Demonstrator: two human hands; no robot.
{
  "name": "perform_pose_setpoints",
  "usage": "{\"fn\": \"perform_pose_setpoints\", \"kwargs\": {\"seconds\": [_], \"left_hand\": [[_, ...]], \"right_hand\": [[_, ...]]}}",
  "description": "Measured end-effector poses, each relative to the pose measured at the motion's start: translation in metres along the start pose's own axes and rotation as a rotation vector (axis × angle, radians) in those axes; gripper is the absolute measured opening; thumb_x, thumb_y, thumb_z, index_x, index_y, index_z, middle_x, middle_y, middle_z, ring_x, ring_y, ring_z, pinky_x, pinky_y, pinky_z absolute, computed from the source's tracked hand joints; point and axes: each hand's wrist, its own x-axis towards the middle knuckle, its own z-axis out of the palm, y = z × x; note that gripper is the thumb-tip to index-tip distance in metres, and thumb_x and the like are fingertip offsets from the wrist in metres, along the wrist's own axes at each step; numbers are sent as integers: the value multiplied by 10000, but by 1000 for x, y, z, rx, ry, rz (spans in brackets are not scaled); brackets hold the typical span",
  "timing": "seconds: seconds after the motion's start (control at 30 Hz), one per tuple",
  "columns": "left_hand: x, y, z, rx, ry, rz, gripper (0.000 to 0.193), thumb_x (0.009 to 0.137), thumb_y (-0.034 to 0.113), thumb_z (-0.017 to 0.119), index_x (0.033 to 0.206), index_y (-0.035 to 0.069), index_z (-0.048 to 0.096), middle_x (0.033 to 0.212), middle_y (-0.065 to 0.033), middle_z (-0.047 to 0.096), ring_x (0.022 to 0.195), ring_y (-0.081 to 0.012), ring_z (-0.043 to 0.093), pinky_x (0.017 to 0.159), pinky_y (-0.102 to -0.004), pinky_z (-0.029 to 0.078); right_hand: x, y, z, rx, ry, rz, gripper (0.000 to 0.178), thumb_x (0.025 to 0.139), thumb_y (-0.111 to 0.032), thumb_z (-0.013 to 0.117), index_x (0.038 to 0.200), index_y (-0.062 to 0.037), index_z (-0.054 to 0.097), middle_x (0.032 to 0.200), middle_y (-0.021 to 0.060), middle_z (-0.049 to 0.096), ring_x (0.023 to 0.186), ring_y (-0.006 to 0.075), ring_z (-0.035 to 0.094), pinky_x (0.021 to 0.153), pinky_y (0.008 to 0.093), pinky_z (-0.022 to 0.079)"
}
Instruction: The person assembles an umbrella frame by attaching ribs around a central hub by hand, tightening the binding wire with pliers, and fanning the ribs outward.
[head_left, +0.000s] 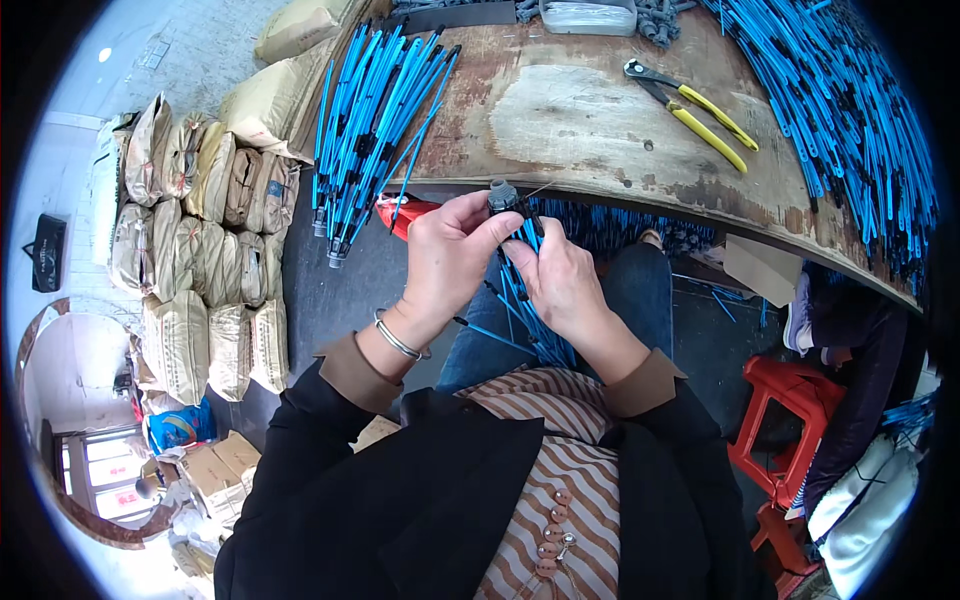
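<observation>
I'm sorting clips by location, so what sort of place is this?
Probably a small workshop or assembly room: there are heaped blue rods, yellow-handled pliers lying on a worn wooden bench, and stacked sacks.

A dark grey floor (345,300) is stretching beneath a worn brown wooden desk (575,110). Well beyond its left edge, a whitish wall (82,290) is rising and a paned window (112,472) is glowing white. A red plastic stool (795,385) is standing before its near edge, rightward.
</observation>
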Motion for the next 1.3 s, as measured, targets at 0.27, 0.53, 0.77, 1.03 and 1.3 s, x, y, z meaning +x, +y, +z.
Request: {"fn": "perform_pose_setpoints", "kwargs": {"seconds": [0.27, 0.53, 0.77, 1.03, 1.3], "left_hand": [[-9, 4, 6, -29, -9, -32, 272, 777, 81, 708, 994, -61, 627, 803, -21, 646, 703, -38, 556, 611, -181, 463], [-16, 9, -4, -7, -30, 5, 235, 782, 106, 701, 964, -32, 644, 667, 30, 577, 607, -7, 450, 522, -181, 392], [-18, 7, -19, -120, -136, -1, 221, 832, 93, 646, 1023, -17, 626, 717, 45, 583, 631, -6, 451, 534, -173, 386], [-20, -5, -17, -91, -74, 92, 216, 841, 94, 632, 1022, -23, 620, 713, 19, 601, 638, -15, 477, 543, -186, 410], [-23, -8, -11, -4, 42, 146, 218, 816, 94, 648, 989, -36, 624, 678, -37, 623, 610, -33, 505, 546, -218, 438]], "right_hand": [[-12, 6, -2, 156, 183, -85, 284, 883, -239, 567, 991, 9, 483, 779, 226, 604, 723, 399, 610, 600, 440, 471], [1, 11, -23, 224, -124, -142, 252, 892, -210, 549, 929, 29, 478, 731, 239, 579, 702, 406, 595, 587, 444, 450], [12, 1, -27, 133, -284, -157, 288, 894, -213, 544, 841, 53, 446, 648, 232, 567, 638, 405, 594, 547, 440, 454], [14, -1, -25, -108, -337, -163, 258, 871, -179, 568, 872, 43, 436, 652, 242, 571, 643, 426, 581, 546, 468, 459], [5, -6, -11, -32, -168, -122, 274, 867, -185, 575, 901, 50, 438, 661, 254, 571, 649, 433, 582, 547, 482, 461]]}}
